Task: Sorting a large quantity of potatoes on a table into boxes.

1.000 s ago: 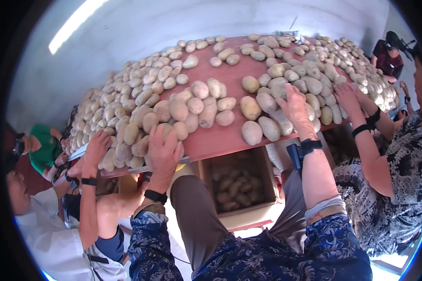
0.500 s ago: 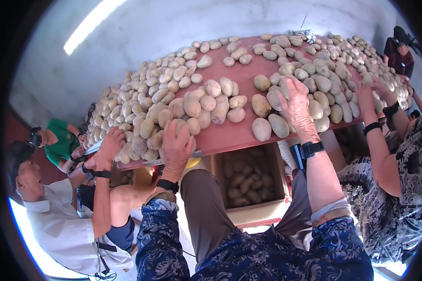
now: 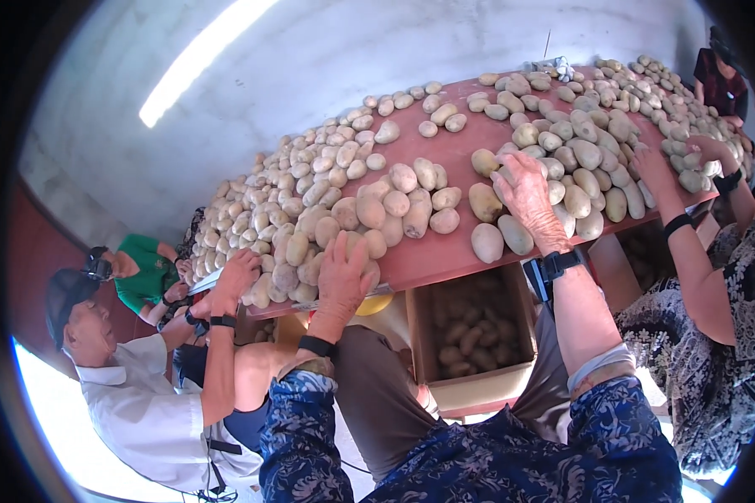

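A reddish-brown table [image 3: 445, 251] is covered with many pale potatoes. My left hand [image 3: 342, 277] lies flat on a heap of potatoes [image 3: 327, 226] at the near edge, fingers spread, gripping none. My right hand [image 3: 530, 194] rests palm down among a second cluster of potatoes [image 3: 579, 180], beside two large potatoes [image 3: 502, 237] near the table edge. Both wrists wear black bands. Below the table edge, between my knees, stands a cardboard box [image 3: 478, 390] partly filled with potatoes.
On my left a person in a white shirt [image 3: 143, 411] reaches a hand [image 3: 236, 272] onto the potatoes; another in green [image 3: 147, 268] sits beyond. At my right a person in a patterned top [image 3: 713, 335] has hands [image 3: 654, 163] on the pile. A grey wall rises behind.
The view has shifted slightly. My left hand slid a little along the near potato heap; my right hand stays on the right cluster. The neighbours' hands keep working at the piles.
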`<state>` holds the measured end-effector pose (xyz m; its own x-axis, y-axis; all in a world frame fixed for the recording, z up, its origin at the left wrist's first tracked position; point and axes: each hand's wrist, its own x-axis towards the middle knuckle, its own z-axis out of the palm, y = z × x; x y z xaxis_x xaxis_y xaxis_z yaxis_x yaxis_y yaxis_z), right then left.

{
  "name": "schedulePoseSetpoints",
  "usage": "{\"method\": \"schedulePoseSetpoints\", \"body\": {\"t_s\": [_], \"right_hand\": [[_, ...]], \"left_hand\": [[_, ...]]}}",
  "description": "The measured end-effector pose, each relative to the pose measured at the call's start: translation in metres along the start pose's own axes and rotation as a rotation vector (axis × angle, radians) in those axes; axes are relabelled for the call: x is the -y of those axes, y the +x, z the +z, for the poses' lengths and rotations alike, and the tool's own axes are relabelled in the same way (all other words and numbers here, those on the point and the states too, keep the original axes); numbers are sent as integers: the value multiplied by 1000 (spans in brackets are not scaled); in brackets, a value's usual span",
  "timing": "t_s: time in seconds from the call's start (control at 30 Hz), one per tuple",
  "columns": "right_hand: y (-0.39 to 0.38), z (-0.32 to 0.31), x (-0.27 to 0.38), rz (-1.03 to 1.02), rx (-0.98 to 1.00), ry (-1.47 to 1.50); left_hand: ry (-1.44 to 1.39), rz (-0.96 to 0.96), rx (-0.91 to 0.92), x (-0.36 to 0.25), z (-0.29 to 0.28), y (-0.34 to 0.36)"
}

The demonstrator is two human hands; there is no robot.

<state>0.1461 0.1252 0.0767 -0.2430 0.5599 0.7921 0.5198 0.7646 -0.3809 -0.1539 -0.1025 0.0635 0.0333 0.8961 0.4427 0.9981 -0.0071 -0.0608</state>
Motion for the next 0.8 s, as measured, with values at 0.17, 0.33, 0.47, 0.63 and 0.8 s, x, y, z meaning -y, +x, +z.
{"method": "schedulePoseSetpoints", "body": {"t_s": [0.17,0.33,0.47,0.63,0.8], "right_hand": [[0,13,8,-30,6,47],[1,9,25,-45,85,107],[-4,9,29,-51,87,100],[-41,26,84,-333,489,70],[-80,74,117,-419,614,-80]], "left_hand": [[141,-243,91,-21,-6,0],[150,-289,226,-26,-15,6],[144,-294,240,-25,-15,5],[169,-308,188,-39,-17,8],[165,-290,206,-39,-13,19]]}}
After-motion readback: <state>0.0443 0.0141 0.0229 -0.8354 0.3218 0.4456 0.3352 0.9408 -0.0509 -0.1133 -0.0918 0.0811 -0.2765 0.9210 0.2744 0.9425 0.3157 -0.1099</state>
